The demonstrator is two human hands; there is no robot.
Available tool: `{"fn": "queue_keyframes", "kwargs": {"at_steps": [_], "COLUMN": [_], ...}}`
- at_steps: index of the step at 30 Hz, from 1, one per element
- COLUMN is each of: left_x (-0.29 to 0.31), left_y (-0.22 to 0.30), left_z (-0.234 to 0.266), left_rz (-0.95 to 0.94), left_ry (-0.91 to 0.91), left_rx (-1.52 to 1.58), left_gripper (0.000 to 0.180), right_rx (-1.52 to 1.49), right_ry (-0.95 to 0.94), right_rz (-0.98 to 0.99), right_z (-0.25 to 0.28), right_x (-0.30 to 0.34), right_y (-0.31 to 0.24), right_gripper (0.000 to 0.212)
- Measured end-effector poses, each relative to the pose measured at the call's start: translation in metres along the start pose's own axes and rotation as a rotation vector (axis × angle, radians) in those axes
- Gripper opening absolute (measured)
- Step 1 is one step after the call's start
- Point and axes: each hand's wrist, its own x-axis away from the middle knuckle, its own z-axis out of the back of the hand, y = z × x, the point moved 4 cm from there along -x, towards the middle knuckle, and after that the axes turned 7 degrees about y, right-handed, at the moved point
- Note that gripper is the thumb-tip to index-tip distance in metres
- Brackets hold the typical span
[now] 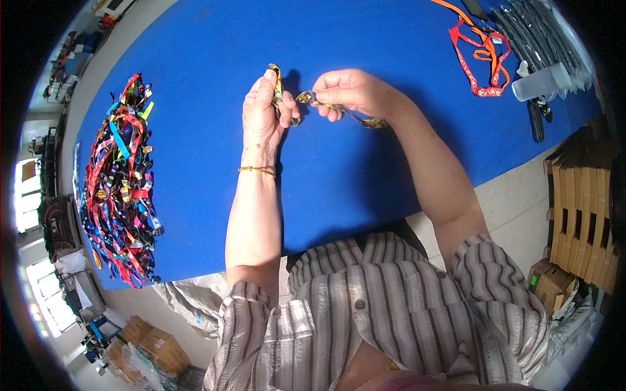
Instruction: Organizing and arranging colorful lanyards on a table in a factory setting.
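A yellow-and-black patterned strap point(375, 122) is held up over the blue tabletop. My left hand point(262, 104) is closed around one part of it, with the strap showing above the thumb and below the fingers. My right hand point(345, 94) pinches another part between thumb and fingertips, just right of the left hand. From the right fingers a tail of the strap hangs toward the right wrist. Whether both parts belong to a single strap is partly hidden by the fingers.
Many colourful patterned straps point(124, 182) lie heaped at the left edge of the blue table point(326, 176). At the far right are a red strap harness point(486, 91), an orange cord point(486, 42), plastic-wrapped black items point(541, 39) and a clear plastic piece point(541, 82). Cardboard boxes point(583, 215) stand right of the table.
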Motion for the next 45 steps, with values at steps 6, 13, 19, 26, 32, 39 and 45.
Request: {"fn": "queue_keyframes", "kwargs": {"at_steps": [6,13,19,26,32,39,45], "left_x": [-0.002,0.002,0.009,0.011,0.007,-0.008,-0.01], "left_y": [-0.001,-0.003,-0.008,-0.014,-0.012,-0.004,-0.002], "left_z": [-0.002,-0.005,-0.013,-0.02,-0.018,0.009,0.009], "left_rz": [0.005,0.006,0.021,0.048,-0.008,-0.05,-0.089], "left_ry": [-0.008,-0.044,-0.097,-0.273,-0.252,-0.025,-0.05], "left_rx": [-0.037,-0.095,-0.252,-0.345,-0.191,0.125,0.193], "left_gripper": [0.031,0.029,0.03,0.026,0.022,0.02,0.017], "right_rx": [-0.077,-0.166,-0.039,0.062,0.063,0.379,0.286], "right_ry": [0.031,0.069,0.275,0.378,0.377,0.169,0.191], "right_rz": [0.008,-0.07,0.121,0.177,0.158,0.2,0.233], "right_z": [-0.003,-0.005,-0.008,0.007,0.013,0.008,0.006], "right_x": [0.002,0.001,0.0,-0.005,-0.003,0.004,0.002], "right_y": [-0.004,-0.005,-0.012,-0.004,-0.006,-0.012,-0.016], "right_gripper": [0.024,0.021,0.022,0.021,0.018,0.023,0.02]}}
